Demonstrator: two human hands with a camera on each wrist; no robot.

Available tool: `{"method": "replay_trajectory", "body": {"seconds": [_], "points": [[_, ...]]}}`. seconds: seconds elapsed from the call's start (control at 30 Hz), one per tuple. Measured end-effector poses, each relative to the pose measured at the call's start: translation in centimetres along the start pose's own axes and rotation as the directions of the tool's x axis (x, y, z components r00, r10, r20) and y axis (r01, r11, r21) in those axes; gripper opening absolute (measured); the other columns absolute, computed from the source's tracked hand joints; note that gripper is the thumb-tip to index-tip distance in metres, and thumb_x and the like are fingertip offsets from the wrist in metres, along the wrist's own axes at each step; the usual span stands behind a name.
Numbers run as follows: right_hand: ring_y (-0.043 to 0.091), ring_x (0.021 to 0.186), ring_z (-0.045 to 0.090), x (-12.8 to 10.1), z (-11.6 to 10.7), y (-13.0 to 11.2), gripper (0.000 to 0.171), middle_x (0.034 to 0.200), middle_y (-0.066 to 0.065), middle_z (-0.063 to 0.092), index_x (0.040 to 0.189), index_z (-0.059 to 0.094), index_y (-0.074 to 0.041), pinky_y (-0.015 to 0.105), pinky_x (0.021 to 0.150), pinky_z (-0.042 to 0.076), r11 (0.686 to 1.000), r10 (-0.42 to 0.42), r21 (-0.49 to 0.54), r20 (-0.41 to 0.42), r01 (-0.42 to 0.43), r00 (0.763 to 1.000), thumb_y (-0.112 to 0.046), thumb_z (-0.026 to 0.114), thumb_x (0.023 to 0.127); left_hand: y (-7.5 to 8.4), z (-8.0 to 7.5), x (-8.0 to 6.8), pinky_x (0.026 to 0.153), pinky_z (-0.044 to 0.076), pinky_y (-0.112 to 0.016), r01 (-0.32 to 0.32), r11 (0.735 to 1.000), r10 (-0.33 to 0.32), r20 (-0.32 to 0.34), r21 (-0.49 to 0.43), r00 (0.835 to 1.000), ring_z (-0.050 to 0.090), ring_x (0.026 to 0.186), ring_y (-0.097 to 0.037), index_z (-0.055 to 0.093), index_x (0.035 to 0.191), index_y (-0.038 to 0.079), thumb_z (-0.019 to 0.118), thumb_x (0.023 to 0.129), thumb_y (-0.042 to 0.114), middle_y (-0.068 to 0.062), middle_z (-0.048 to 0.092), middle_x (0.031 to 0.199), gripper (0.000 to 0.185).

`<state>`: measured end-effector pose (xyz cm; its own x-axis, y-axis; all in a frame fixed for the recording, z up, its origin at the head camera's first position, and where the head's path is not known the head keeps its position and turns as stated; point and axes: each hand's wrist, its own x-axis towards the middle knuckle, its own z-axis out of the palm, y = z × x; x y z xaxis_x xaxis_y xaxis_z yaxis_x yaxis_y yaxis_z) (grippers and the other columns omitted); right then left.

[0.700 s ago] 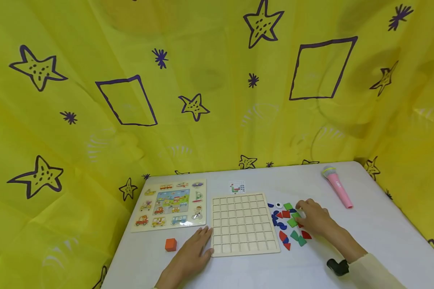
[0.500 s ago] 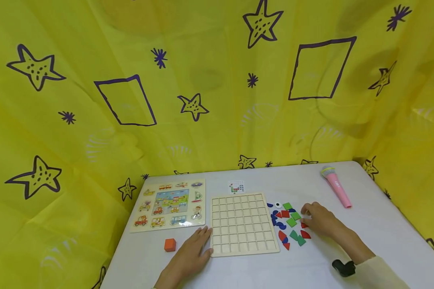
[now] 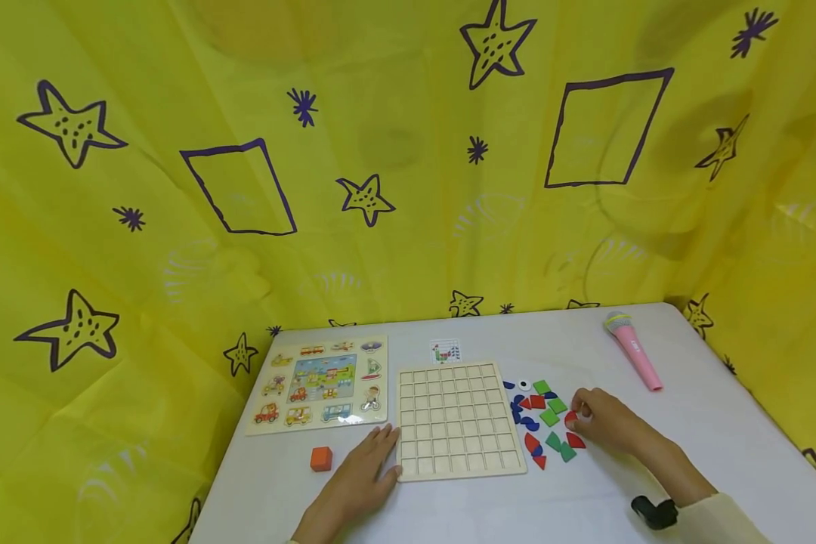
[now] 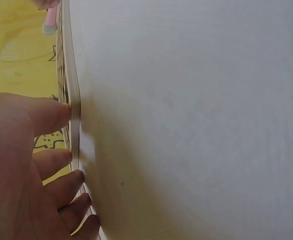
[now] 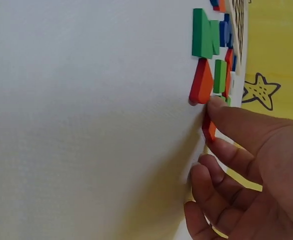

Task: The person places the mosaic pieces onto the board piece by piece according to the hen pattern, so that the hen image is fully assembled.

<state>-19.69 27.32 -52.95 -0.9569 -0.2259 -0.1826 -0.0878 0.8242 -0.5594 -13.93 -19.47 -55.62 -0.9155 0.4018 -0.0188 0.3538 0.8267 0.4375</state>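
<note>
My left hand lies on the table with its fingertips and thumb against the left side of the wooden grid board. In the left wrist view, the fingers meet the board's edge, and nothing is held. On the other side of the board, my right hand pinches a red block between thumb and index finger, low at the table. Another red piece with a curved edge lies just nearer to me. Green square tiles, a red square tile and several blue half-round pieces lie between that hand and the board.
A small picture card lies behind the board. To the left are a vehicle puzzle and an orange cube. A pink toy microphone lies at the back right. Yellow cloth stands behind the table.
My right hand has drawn back from the green tiles, slightly right and nearer to me, and now has the red block between thumb and index finger. The left hand stays in place.
</note>
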Motion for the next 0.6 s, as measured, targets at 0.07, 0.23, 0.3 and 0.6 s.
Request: {"method": "replay_trajectory", "body": {"seconds": [0.07,0.23,0.3,0.6], "points": [[0.022,0.085,0.054,0.15,0.00,-0.08,0.026,0.091,0.006,0.059,0.109,0.064,-0.002,0.035,0.074,0.053,1.000,0.005,-0.013,-0.016,-0.005,1.000,-0.020,0.077,0.096,0.02,-0.01,0.05,0.122,0.037,-0.059,0.008,1.000,-0.008,0.006,-0.005,1.000,0.037,0.155,-0.037,0.044,0.162,0.012,0.060,0.105,0.037,-0.009,0.042,0.168,0.064],[0.022,0.083,0.054,0.46,0.00,0.08,0.024,0.088,0.006,0.058,0.108,0.063,0.001,0.036,0.072,0.052,0.999,-0.011,-0.033,-0.040,0.010,0.999,-0.017,0.075,0.097,0.01,0.00,0.18,0.123,0.036,-0.059,0.006,1.000,-0.006,0.008,-0.008,1.000,0.037,0.156,-0.037,0.043,0.162,0.011,0.059,0.105,0.036,-0.010,0.042,0.168,0.064],[0.023,0.086,0.056,0.52,0.00,0.20,0.025,0.093,0.008,0.060,0.112,0.064,0.000,0.039,0.075,0.056,0.999,-0.016,-0.042,-0.048,0.014,0.999,-0.017,0.074,0.098,-0.01,-0.01,0.20,0.123,0.036,-0.058,0.007,1.000,-0.007,0.008,-0.005,1.000,0.036,0.156,-0.037,0.043,0.162,0.011,0.059,0.105,0.036,-0.010,0.041,0.168,0.064],[0.025,0.094,0.059,0.67,0.03,0.78,0.022,0.104,0.012,0.062,0.116,0.067,-0.003,0.046,0.084,0.061,0.998,-0.052,-0.050,-0.062,0.049,0.997,-0.011,0.074,0.096,0.12,-0.13,0.09,0.123,0.036,-0.059,0.014,1.000,-0.014,0.018,-0.010,1.000,0.036,0.156,-0.037,0.043,0.162,0.011,0.059,0.106,0.037,-0.009,0.041,0.168,0.064]]}}
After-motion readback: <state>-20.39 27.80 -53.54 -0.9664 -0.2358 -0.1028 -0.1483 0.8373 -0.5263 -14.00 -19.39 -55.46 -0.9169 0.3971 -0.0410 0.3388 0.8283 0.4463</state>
